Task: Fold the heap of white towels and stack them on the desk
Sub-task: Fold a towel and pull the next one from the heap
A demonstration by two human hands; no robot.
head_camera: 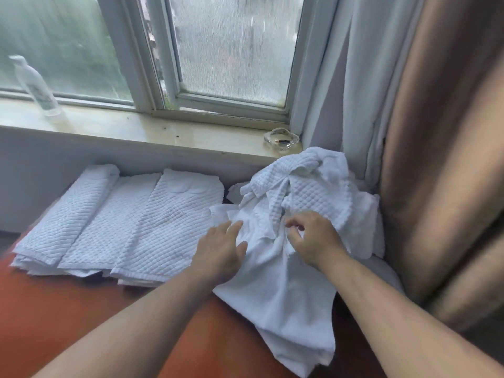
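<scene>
We see the heap of white towels (305, 192) bunched at the right centre of the frame, pushed against the pale curtain (351, 85) and the brown drape (436, 148); its upper layers show a raised waffle pattern, while a smoother towel (286, 304) spills from it toward the lower middle and hangs over the edge of the reddish-brown desk (54, 309). To the left of the heap, at centre left, the folded towels (122, 225) lie flat side by side on the desk, overlapping, with more white edges showing beneath them. Our left hand (221, 255) lies open, fingers spread, its fingertips on the smooth cloth at the foot of the heap. Our right hand (313, 238) is curled, thumb and fingers pinching a fold of the heap. On the windowsill (136, 126) in the upper part of the frame stand a clear plastic bottle (35, 85) at upper left and a glass ashtray (282, 139) just above the heap. The back of the heap is hidden by its own folds, so we cannot count its towels. The bottle's label is blurred, and the right edge of the frame is smeared.
</scene>
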